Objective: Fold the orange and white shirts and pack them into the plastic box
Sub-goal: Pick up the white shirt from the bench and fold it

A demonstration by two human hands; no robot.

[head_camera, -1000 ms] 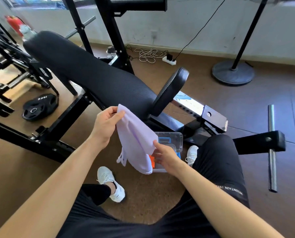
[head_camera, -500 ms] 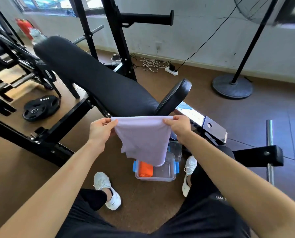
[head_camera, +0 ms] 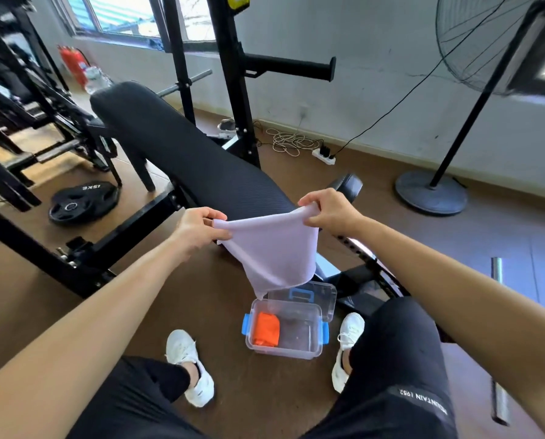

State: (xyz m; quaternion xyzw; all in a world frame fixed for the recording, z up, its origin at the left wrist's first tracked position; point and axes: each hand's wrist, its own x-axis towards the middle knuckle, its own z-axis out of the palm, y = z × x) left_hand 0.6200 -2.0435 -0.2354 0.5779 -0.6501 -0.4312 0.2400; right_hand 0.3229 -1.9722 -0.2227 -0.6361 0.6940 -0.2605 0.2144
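Well, the left hand (head_camera: pixel 198 229) pinches one top corner of the white shirt (head_camera: pixel 271 251), which hangs as a partly folded panel in front of the bench (head_camera: pixel 182 153), probably so it drapes flat for the next fold. Below, on the floor, the plastic box (head_camera: pixel 282 352) stands open, with the orange shirt (head_camera: pixel 266 329) folded in its left side, leaving room. The right hand (head_camera: pixel 328 210) pinches the other corner.

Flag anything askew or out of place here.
Nothing spilled or damaged. The white shirt, pinched between left hand and right hand, hangs lopsided to one point; the orange shirt sits in the plastic box.
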